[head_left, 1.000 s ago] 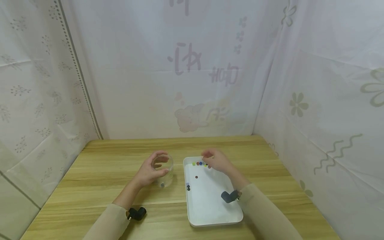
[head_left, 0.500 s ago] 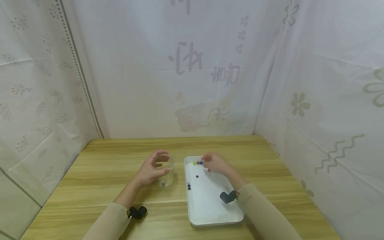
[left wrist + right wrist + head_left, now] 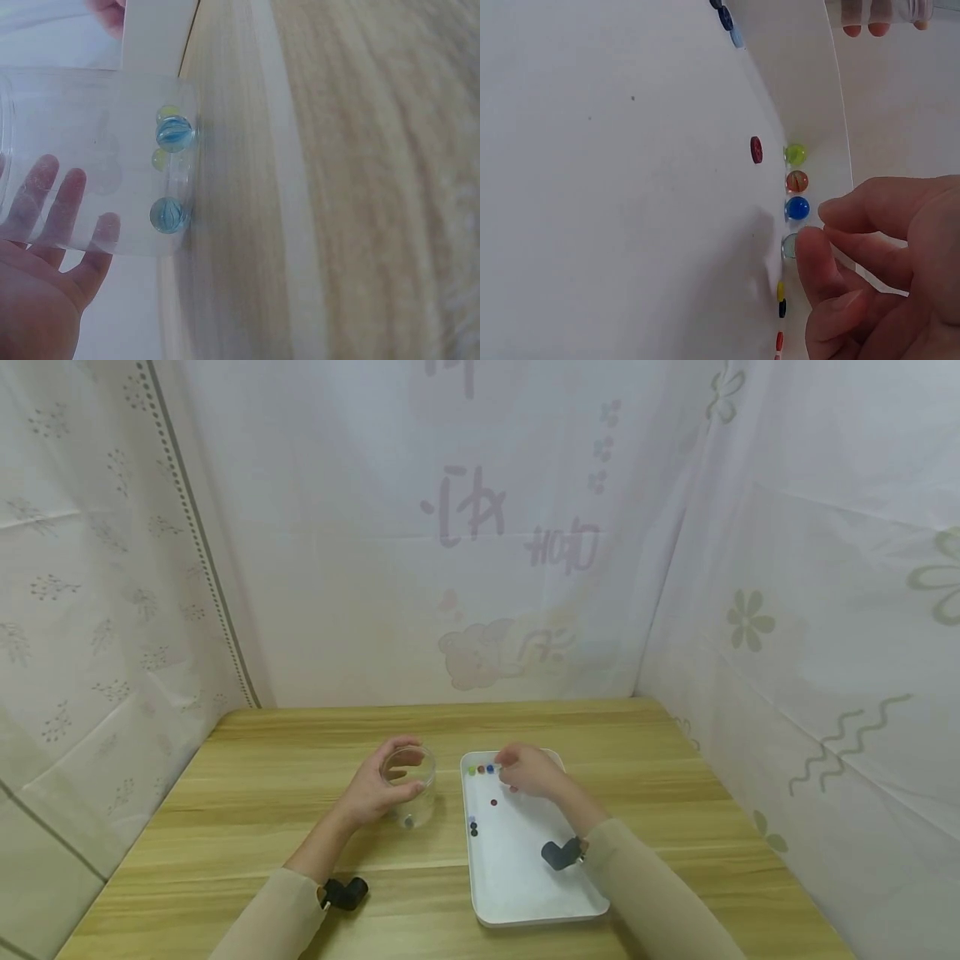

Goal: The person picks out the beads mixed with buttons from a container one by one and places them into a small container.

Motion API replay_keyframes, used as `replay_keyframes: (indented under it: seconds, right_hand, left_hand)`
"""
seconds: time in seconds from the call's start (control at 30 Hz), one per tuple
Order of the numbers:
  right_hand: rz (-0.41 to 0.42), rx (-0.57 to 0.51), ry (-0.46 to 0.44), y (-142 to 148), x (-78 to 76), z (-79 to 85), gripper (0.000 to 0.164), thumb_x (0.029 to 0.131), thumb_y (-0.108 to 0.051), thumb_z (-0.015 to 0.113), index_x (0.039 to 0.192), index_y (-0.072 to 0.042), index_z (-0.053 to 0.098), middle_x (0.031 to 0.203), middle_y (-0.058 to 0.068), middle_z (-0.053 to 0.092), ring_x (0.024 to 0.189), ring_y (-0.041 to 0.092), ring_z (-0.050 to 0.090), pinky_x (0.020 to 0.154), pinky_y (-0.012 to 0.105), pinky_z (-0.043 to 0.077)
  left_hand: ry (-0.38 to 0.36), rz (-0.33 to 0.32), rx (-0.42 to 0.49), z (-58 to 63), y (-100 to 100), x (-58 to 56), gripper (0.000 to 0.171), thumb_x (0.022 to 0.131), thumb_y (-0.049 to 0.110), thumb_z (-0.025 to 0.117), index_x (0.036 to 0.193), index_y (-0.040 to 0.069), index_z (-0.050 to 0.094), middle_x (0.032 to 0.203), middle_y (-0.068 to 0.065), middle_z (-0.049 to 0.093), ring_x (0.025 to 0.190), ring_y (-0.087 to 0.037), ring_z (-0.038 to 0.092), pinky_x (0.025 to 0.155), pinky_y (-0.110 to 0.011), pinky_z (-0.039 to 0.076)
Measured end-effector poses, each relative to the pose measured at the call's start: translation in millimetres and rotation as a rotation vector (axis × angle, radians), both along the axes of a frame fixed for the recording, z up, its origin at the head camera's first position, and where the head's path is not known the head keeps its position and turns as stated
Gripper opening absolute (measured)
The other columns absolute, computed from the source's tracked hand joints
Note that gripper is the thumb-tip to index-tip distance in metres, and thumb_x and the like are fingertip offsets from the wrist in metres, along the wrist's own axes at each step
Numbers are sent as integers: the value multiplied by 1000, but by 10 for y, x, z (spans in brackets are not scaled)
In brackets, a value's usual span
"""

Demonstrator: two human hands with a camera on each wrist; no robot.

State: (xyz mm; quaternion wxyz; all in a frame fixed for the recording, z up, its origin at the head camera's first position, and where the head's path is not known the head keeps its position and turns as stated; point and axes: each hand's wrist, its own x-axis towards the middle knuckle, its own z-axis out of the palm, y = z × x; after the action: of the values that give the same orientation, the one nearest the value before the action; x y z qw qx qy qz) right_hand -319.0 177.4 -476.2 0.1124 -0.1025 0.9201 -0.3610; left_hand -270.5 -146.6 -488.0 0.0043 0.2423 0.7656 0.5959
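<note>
My left hand [image 3: 384,782] grips a clear plastic cup [image 3: 417,802] standing on the table left of the tray. Inside its base lie two blue-streaked marbles [image 3: 174,133] and two yellow ones, seen in the left wrist view. My right hand [image 3: 529,770] is over the far end of the white tray [image 3: 525,893], thumb and forefinger bent near each other. Right at the thumb tip is a clear marble [image 3: 790,246], partly hidden. Beside it along the far wall sit a blue marble [image 3: 797,208], an orange-red marble [image 3: 797,181] and a lime marble [image 3: 796,154].
A dark red button [image 3: 757,150] lies on the tray floor. Dark and light blue buttons [image 3: 726,18] lie along the tray's left wall. Near my right hand are a yellow button [image 3: 781,291], a dark one and a red button [image 3: 779,342]. Patterned curtains surround the wooden table [image 3: 300,735].
My right hand has moved a little left along the far end of the tray, and the row of marbles has shifted left with it. My left hand and the cup stay put.
</note>
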Motion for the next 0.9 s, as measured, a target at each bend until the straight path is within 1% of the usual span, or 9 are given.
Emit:
replay_keyframes:
  seconds: [0.1, 0.2, 0.3, 0.4, 0.57, 0.7, 0.8, 0.9]
  right_hand:
    - [-22, 53, 12, 1, -8, -20, 29, 99, -6, 72, 128, -5, 73, 126, 13, 75, 92, 19, 70, 78, 32, 62]
    - [-38, 83, 21, -7, -15, -53, 31, 96, -1, 72, 127, -5, 75, 119, 10, 76, 96, 19, 67, 77, 30, 60]
    - [-41, 71, 30, -33, -19, -89, 31, 94, 0, 73, 124, -5, 76, 112, 8, 75, 94, 19, 66, 76, 29, 59]
    - [-27, 52, 52, -70, -9, -105, 27, 93, 0, 76, 119, -5, 77, 104, 7, 75, 89, 17, 67, 76, 28, 59]
    - [3, 76, 100, -128, 2, -138, 19, 91, -3, 79, 109, -9, 80, 95, 2, 74, 85, 14, 64, 76, 27, 56]
    - [-1, 97, 110, -152, -5, -186, 17, 92, -5, 78, 107, -13, 80, 93, -1, 73, 83, 12, 63, 72, 25, 52]
    - [-15, 79, 93, -156, -4, -206, 17, 93, -5, 77, 107, -12, 81, 94, -1, 73, 81, 13, 64, 70, 25, 53]
    - [-20, 56, 71, -158, 5, -216, 17, 93, -5, 77, 108, -12, 81, 95, -1, 74, 82, 13, 65, 71, 25, 54]
  left_hand:
    - [1, -1, 5, 8, 5, 3, 63, 97, 15, 81, 153, 11, 51, 149, -27, 63, 141, -50, 59, 116, -76, 42]
    - [8, 1, 5, 17, 7, 3, 63, 96, 14, 81, 152, 11, 52, 148, -29, 63, 140, -51, 59, 116, -76, 43]
    - [13, 4, 1, 23, 10, 3, 65, 96, 14, 81, 153, 7, 51, 148, -29, 63, 140, -51, 59, 115, -76, 43]
    - [11, 4, -1, 25, 11, 7, 66, 96, 14, 80, 154, 4, 49, 147, -29, 63, 140, -52, 59, 115, -75, 44]
    - [5, 0, 2, 20, 11, 15, 66, 96, 14, 80, 154, 4, 49, 148, -29, 62, 140, -53, 58, 116, -75, 43]
    - [9, 2, 3, 12, 9, 15, 65, 96, 15, 80, 153, 7, 50, 147, -30, 62, 140, -54, 57, 116, -75, 43]
    - [12, 5, 1, 2, 8, 10, 63, 97, 15, 80, 152, 10, 51, 147, -28, 63, 140, -52, 58, 116, -75, 43]
    - [11, 4, 2, -10, 5, 6, 64, 97, 14, 80, 153, 8, 50, 148, -27, 63, 140, -50, 59, 116, -75, 43]
